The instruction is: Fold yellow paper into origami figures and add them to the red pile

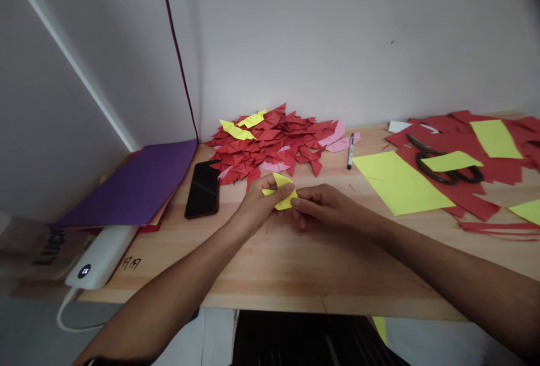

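Both hands hold one small folded piece of yellow paper (pixel 285 200) above the middle of the table. My left hand (pixel 265 197) grips it with the thumb lying across its front. From the other side, my right hand (pixel 318 202) pinches its lower right edge between thumb and fingers. One pointed corner of the paper sticks up above the left thumb. Just behind the hands lies a heap of folded red paper pieces (pixel 270 144), with a few pink ones and two yellow folded pieces (pixel 238 130) on top.
A black phone (pixel 202 189) lies left of the hands, beside purple sheets (pixel 139 183) and a white power bank (pixel 101 256) with a cable. To the right are a marker (pixel 350 151), a yellow sheet (pixel 399 180), black-handled scissors (pixel 439 172) and red paper scraps (pixel 485 200).
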